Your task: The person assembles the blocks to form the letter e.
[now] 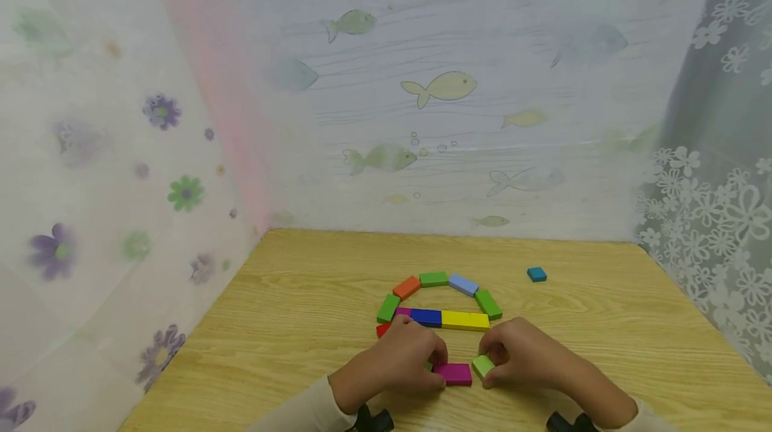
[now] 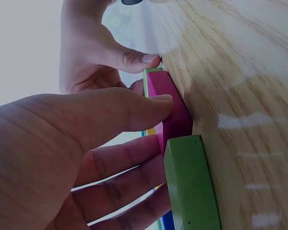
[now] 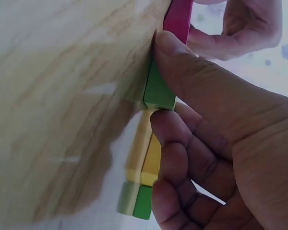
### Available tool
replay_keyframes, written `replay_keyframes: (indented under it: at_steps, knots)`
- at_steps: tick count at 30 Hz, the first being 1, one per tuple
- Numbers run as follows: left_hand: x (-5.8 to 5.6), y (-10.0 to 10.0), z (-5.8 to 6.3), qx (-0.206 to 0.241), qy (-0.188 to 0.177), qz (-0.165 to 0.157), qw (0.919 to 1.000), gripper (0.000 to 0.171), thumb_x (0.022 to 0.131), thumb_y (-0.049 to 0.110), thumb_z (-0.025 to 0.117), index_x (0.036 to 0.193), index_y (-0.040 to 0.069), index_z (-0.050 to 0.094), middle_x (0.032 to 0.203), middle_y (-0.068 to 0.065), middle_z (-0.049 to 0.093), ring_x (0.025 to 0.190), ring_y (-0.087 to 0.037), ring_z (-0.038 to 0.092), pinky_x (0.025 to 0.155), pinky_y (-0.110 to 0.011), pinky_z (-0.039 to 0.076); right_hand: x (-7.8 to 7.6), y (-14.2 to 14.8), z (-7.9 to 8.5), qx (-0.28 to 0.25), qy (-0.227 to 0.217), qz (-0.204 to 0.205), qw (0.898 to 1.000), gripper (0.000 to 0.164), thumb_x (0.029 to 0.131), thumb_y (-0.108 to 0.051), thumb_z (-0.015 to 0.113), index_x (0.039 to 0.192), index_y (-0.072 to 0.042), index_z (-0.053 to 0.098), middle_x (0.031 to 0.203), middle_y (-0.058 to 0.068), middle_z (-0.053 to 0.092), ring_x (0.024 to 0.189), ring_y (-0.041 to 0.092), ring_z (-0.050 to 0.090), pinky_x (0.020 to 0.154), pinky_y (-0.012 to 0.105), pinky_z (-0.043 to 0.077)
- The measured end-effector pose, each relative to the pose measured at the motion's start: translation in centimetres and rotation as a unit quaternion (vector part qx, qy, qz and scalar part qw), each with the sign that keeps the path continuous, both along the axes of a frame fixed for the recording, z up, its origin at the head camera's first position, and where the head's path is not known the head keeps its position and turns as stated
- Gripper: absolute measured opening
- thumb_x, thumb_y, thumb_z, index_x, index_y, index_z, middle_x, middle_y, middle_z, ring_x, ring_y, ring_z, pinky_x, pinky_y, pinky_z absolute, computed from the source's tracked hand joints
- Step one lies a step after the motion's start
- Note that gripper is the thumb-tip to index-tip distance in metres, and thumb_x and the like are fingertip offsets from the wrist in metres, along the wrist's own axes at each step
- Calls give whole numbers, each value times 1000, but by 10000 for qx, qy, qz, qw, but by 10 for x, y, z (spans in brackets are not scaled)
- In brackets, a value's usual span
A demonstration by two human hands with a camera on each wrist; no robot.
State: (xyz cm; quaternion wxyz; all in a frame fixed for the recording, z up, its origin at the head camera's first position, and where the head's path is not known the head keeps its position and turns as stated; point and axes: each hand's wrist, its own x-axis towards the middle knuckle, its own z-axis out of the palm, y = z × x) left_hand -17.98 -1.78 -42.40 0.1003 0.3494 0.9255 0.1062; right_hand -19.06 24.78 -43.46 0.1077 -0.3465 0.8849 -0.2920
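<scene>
My left hand [image 1: 395, 351] holds a magenta block [image 1: 454, 374] by its left end, thumb in front and fingers behind. Just right of it, my right hand [image 1: 531, 351] pinches a light green block [image 1: 482, 366] that stands at a slant on the wooden table. In the left wrist view a green block [image 2: 192, 182] lies against the near end of the magenta one; from the head it is mostly hidden by my left hand. Behind both hands, an arch of green, orange and light blue blocks [image 1: 433, 279] curves over a straight row with a blue block [image 1: 425, 318] and a yellow block [image 1: 466, 321].
A teal block [image 1: 537, 274] lies apart at the back right of the wooden table [image 1: 289, 311]. Part of a red block [image 1: 382, 330] shows beside my left hand. Patterned curtains [image 1: 386, 117] hang behind and at the sides.
</scene>
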Motion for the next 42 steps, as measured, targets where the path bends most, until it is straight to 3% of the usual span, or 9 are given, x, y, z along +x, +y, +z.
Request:
replay_keyframes:
  at_steps: [42]
  knots:
    - [0, 0, 0, 0, -31, 58, 10000, 14, 85, 43, 85, 90, 33, 75, 79, 27, 65, 81, 9, 55, 103, -48, 36, 1, -4, -3, 78, -41, 46, 10000, 34, 77, -49, 89, 95, -26, 73, 76, -15, 61, 68, -2, 54, 62, 21, 50]
